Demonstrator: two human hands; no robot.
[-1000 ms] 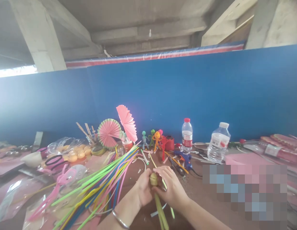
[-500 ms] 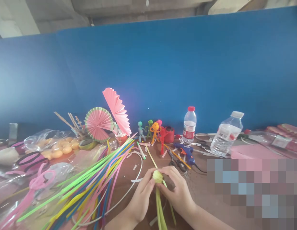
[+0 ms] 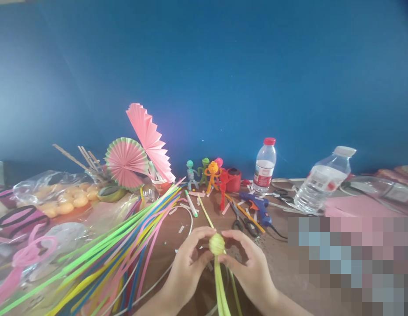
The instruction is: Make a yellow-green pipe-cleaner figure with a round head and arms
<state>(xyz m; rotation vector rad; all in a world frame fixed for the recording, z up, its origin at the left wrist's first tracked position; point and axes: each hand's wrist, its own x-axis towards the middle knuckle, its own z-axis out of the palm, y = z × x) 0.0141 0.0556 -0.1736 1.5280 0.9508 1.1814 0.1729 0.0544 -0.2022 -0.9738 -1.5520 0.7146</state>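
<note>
A pale yellow ball of wound pipe cleaner point(image 3: 217, 244) is pinched between the fingertips of both hands, low in the middle of the view. My left hand point(image 3: 189, 265) grips it from the left with thumb and index finger. From the right, my right hand point(image 3: 253, 267) closes its thumb and index finger on the same ball. Loose yellow stems point(image 3: 221, 287) hang from it toward me, and one yellow stem point(image 3: 205, 211) sticks out beyond it. Past the hands stand small pipe cleaner figures, including an orange one point(image 3: 212, 175) and a red one point(image 3: 222, 193).
Many coloured pipe cleaners point(image 3: 105, 259) spread across the left. Scissors point(image 3: 245, 224), a blue glue gun point(image 3: 259, 206) and two water bottles, one upright point(image 3: 265, 169) and one tilted point(image 3: 322, 180), are to the right. Pink paper fans point(image 3: 126, 164) stand back left before a blue wall point(image 3: 204, 79).
My view has tilted upward, showing more wall. My fingers have shifted outward to the ball's sides, so more of the yellow ball shows between them.
</note>
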